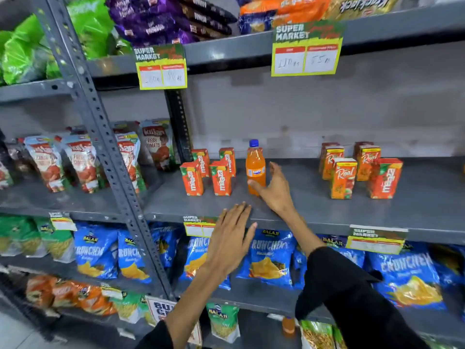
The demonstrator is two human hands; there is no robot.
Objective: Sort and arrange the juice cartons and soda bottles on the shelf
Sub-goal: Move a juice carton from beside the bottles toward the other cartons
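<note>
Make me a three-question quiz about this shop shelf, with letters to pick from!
1. Where does the orange soda bottle stand?
A. right of the four Maaza cartons
B. on the top shelf
C. among the blue crisp bags

2. What colour is the bottle's cap?
A. red
B. blue
C. green

3. What is the right hand doing?
A. holding a carton
B. lying flat on the floor
C. open around the bottle's base

Answers: 1 A, the bottle is just right of that group. 2 B, the cap on top is blue. 3 C, thumb and fingers are spread beside the bottle's lower part.
</note>
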